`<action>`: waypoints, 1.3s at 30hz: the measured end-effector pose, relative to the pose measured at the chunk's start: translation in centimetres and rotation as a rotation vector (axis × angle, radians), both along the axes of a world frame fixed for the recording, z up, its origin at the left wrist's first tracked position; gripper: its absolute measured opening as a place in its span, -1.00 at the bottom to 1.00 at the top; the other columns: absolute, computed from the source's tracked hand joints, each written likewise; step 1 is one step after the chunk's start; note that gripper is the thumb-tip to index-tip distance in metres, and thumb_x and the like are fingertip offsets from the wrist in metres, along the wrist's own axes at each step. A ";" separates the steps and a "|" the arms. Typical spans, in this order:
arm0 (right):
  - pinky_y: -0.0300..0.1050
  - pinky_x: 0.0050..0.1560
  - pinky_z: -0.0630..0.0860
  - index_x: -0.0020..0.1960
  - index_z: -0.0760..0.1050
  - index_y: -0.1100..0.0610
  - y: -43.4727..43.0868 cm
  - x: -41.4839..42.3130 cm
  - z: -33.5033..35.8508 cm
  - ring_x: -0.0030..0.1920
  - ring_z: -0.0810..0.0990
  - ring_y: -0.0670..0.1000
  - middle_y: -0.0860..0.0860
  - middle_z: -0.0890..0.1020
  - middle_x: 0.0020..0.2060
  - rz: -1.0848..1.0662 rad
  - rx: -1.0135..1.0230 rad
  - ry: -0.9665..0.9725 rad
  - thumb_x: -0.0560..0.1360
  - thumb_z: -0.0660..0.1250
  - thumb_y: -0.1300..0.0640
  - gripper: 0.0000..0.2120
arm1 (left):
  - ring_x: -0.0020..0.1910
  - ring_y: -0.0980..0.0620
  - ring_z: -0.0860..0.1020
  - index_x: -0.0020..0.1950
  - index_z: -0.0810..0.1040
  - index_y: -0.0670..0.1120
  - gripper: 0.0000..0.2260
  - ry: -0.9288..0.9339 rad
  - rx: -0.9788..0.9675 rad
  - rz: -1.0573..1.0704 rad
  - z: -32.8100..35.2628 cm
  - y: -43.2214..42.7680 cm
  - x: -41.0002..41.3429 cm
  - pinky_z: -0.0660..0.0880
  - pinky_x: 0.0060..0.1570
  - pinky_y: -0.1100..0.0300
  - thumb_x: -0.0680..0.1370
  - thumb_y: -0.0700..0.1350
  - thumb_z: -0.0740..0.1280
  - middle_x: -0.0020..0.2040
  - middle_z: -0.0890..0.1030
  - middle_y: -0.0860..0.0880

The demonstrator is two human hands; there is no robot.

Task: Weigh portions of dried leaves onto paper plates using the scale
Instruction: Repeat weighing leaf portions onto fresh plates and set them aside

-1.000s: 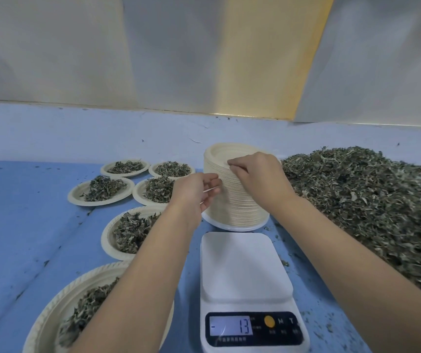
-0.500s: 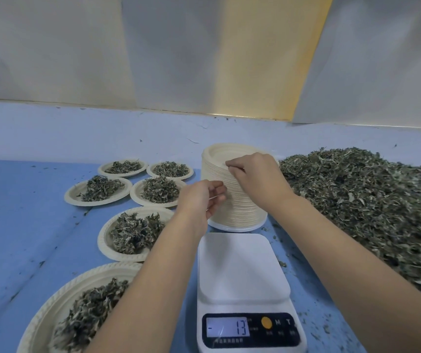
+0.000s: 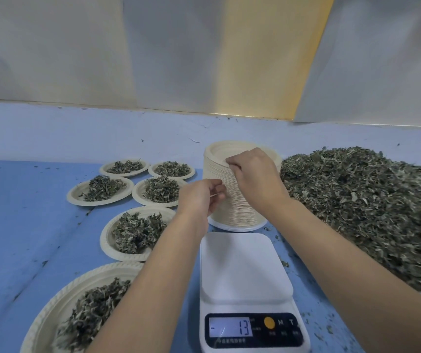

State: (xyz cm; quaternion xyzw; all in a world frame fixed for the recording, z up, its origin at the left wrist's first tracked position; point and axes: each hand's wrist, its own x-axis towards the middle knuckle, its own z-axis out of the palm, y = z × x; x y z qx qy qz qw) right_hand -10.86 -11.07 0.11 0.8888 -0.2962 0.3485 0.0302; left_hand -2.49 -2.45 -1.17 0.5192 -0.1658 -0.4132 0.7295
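1. At the top rim of the stack of paper plates [image 3: 232, 207], the right hand [image 3: 255, 179] curls its fingers and pinches the uppermost edge.
2. Left hand [image 3: 199, 200], against the stack's left side, pinches a thin pale plate edge between thumb and curled fingers.
3. Below both hands sits the scale [image 3: 245, 266]; the pile of dried leaves [image 3: 369, 205] lies right of the right hand.

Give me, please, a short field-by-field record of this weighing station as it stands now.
scale: platform bare; display shows minus 13
stack of paper plates: upright, just behind the scale
right hand: pinches the rim at the top of the stack
left hand: pinches a plate edge on the stack's side
filled plates: six holding dried leaves, left of the scale
leaf pile: loose, right of the scale, on the blue table
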 end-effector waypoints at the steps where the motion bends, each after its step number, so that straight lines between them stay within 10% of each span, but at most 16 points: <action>1: -0.09 0.11 0.33 0.24 0.55 0.21 0.0 0.0 0.0 0.17 0.43 0.13 0.13 0.64 0.07 0.010 -0.012 -0.005 0.62 0.15 0.26 -0.72 | -0.60 0.17 0.50 -0.18 0.53 -0.19 -0.77 -0.006 -0.016 0.015 0.1 0.0 0.0 0.45 -0.52 0.43 0.53 -0.35 0.12 -0.32 0.57 -0.07; 12: 0.06 -0.11 0.58 -0.01 0.62 0.39 3.7 -1.4 -1.5 -0.14 0.60 0.25 0.20 0.67 -0.18 0.257 -0.302 -0.154 0.38 0.33 0.45 -0.80 | -0.30 0.06 0.53 -0.17 0.55 -0.11 -0.86 -0.087 -0.217 0.271 0.8 0.4 1.0 0.45 -0.38 0.31 0.55 -0.09 0.34 -0.20 0.60 -0.06; 15: 0.11 0.16 0.52 -0.05 0.65 0.31 4.3 -1.7 -2.2 -0.12 0.63 0.18 0.12 0.68 -0.19 0.281 -0.376 -0.165 0.39 0.41 0.37 -0.85 | -0.45 0.07 0.37 -0.29 0.50 -0.12 -0.81 -0.170 -0.166 0.308 0.4 1.1 1.3 0.37 -0.41 0.29 0.53 -0.18 0.35 -0.40 0.46 -0.04; 20: -0.14 0.45 0.09 0.28 0.52 0.19 5.1 -2.9 -2.0 0.38 0.36 0.06 0.05 0.51 0.31 0.107 -0.021 -0.431 0.54 0.30 0.13 -0.67 | -0.49 0.05 0.21 -0.29 0.48 -0.16 -0.85 -0.249 -0.117 0.318 -0.5 2.7 1.5 0.25 -0.40 0.22 0.49 -0.24 0.33 -0.38 0.33 -0.08; 23: -0.45 0.30 0.19 0.41 0.38 0.17 4.6 -4.4 -1.3 0.36 0.37 -0.11 0.00 0.45 0.37 0.030 0.374 -0.774 0.57 0.26 0.20 -0.59 | -0.51 0.07 0.25 -0.22 0.52 -0.12 -0.91 -0.316 -0.083 0.279 -0.9 3.6 1.2 0.29 -0.38 0.23 0.48 -0.25 0.31 -0.38 0.38 -0.08; 26: -0.24 0.25 0.44 0.32 0.50 0.12 4.1 -5.9 -1.2 0.17 0.55 -0.17 -0.07 0.60 0.19 -0.018 0.591 -0.940 0.54 0.32 0.15 -0.65 | -0.56 0.13 0.35 0.05 0.58 0.07 -0.74 -0.372 -0.084 0.177 -1.4 4.2 0.9 0.32 -0.56 0.31 0.49 -0.26 0.28 -0.37 0.51 0.04; 33: -0.02 -0.10 0.58 -0.14 0.59 0.03 3.5 -8.8 -2.3 -0.16 0.65 -0.01 -0.04 0.67 -0.24 -0.107 0.683 -0.746 0.43 0.44 0.08 -0.95 | -0.63 0.06 0.40 -0.40 0.61 0.00 -0.68 -0.652 -0.005 0.343 -1.2 5.7 1.1 0.31 -0.53 0.25 0.53 0.03 0.29 -0.56 0.52 -0.01; 39: -0.05 -0.30 0.56 -0.24 0.56 0.33 2.6 -10.3 -3.0 -0.42 0.51 0.00 0.04 0.56 -0.45 -0.113 0.876 -0.423 0.44 0.42 0.12 -0.74 | -0.68 0.04 0.43 -0.28 0.63 -0.22 -0.69 -0.667 0.188 0.242 -0.9 6.4 2.0 0.26 -0.67 0.35 0.52 -0.08 0.22 -0.49 0.61 -0.07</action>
